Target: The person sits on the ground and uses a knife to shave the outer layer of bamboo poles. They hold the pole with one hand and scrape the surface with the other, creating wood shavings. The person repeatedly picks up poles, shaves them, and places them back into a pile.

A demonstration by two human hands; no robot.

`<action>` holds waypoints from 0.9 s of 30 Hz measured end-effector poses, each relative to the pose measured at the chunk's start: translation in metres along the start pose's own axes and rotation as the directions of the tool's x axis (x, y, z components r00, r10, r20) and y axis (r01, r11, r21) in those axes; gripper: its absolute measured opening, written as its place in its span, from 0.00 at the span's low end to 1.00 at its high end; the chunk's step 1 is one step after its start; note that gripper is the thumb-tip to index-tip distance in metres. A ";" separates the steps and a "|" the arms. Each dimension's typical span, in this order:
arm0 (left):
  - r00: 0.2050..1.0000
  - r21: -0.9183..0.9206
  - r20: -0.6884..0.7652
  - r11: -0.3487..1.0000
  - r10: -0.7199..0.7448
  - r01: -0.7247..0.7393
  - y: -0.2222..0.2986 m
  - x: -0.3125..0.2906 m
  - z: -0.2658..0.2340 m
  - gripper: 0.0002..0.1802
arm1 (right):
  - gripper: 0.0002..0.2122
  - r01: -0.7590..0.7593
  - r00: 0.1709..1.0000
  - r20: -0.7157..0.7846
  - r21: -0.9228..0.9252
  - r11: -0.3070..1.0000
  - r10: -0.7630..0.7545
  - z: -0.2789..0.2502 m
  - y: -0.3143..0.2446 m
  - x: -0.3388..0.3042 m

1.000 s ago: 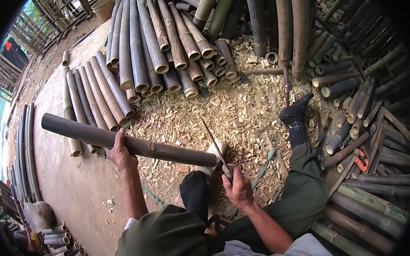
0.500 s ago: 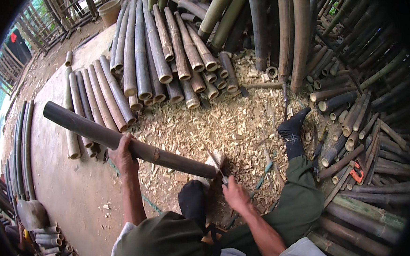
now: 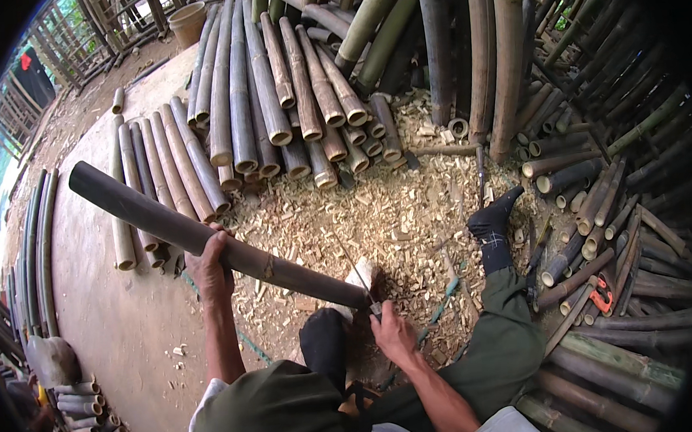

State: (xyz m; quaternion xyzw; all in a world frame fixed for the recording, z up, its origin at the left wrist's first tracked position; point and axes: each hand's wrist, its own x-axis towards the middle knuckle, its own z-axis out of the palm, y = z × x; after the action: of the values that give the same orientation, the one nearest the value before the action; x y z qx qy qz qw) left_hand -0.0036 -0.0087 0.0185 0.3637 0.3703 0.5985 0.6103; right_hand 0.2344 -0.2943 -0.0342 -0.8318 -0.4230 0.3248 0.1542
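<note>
Angle is what's different on my head feed right now. Compared with a second ago, the dark bamboo pole (image 3: 286,272) slants more steeply across my view, its far end swung up and away while the near end sits by the pale chopping block (image 3: 366,273) — can't tell if it's really resting on the wood or just over it. My view has tipped a bit too, so I'm not crediting every shift to the pole.

Left hand (image 3: 209,265) is wrapped round the pole, near its middle. Right hand (image 3: 394,336) is closed on the handle of a thin-bladed knife (image 3: 375,307), and that's the other change: a second ago it sat farther out to the right with the blade lifted past the end, now it's tucked in close beside that end. The hands are well apart, each with its own grip. Whether the edge is biting the bamboo I honestly can't say, the blade is too thin from here.

My read: the end by the block is where the work is at, and the pole's now set at a better slant for the knife. Chips (image 3: 314,218) cover the ground just beyond — black-socked foot (image 3: 323,348) right beside the block, so I'd be wary there.
</note>
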 end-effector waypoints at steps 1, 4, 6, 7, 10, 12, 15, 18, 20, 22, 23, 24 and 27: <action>1.000 0.013 -0.002 1.000 0.011 -0.011 0.001 0.002 0.001 0.24 | 0.16 -0.060 0.998 0.030 -0.060 0.996 0.062 -0.003 0.006 0.005; 0.999 0.003 0.049 1.000 0.025 -0.025 0.002 0.002 -0.003 0.27 | 0.17 0.038 0.999 0.007 0.017 0.999 -0.038 -0.029 -0.011 -0.005; 0.996 -0.007 0.087 1.000 0.013 -0.013 0.002 0.001 -0.007 0.27 | 0.15 0.194 0.973 -0.149 0.130 0.972 -0.174 -0.049 -0.036 -0.027; 0.996 -0.009 0.087 1.000 0.012 -0.011 0.002 0.000 -0.007 0.27 | 0.14 0.286 0.939 -0.249 0.185 0.940 -0.237 -0.057 -0.049 -0.035; 0.993 -0.022 0.116 1.000 0.008 -0.005 0.004 -0.001 -0.001 0.28 | 0.12 0.419 0.861 -0.421 0.270 0.867 -0.285 -0.041 -0.043 -0.035; 0.987 -0.035 0.163 0.999 0.008 -0.002 0.007 -0.002 0.005 0.29 | 0.13 0.276 0.929 -0.300 0.175 0.945 -0.216 -0.006 -0.011 -0.020; 0.995 0.044 0.005 0.994 0.103 -0.103 0.015 -0.006 0.017 0.30 | 0.16 -0.026 1.000 -0.006 -0.084 0.996 0.026 0.000 0.018 0.001; 0.975 0.028 -0.216 0.999 0.051 -0.046 0.025 0.001 0.000 0.24 | 0.16 0.089 0.992 -0.094 0.076 0.993 -0.082 -0.034 -0.025 -0.019; 0.943 0.127 -0.307 0.988 0.128 -0.092 0.020 0.002 -0.002 0.20 | 0.16 0.214 0.961 -0.207 0.140 0.967 -0.183 -0.051 -0.047 -0.027; 0.936 0.139 -0.302 0.980 0.182 -0.145 0.019 0.001 0.007 0.17 | 0.16 0.371 0.889 -0.358 0.202 0.906 -0.285 -0.051 -0.051 -0.029; 0.945 0.136 -0.277 0.980 0.176 -0.142 0.020 0.001 0.006 0.16 | 0.16 0.449 0.841 -0.433 0.222 0.866 -0.325 -0.049 -0.052 -0.030; 0.957 0.120 -0.240 0.983 0.163 -0.138 0.022 0.001 0.011 0.16 | 0.15 0.454 0.828 -0.466 0.227 0.862 -0.313 -0.024 -0.029 -0.022; 0.962 0.113 -0.221 0.984 0.161 -0.139 0.023 -0.001 0.008 0.17 | 0.14 -0.095 0.995 0.002 -0.056 0.994 0.095 0.008 0.007 0.010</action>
State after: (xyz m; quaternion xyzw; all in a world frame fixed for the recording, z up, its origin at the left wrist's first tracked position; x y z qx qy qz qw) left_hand -0.0075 -0.0095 0.0427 0.3482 0.4382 0.6625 0.4979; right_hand 0.2376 -0.2903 -0.0485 -0.8541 -0.3924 0.3218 0.1142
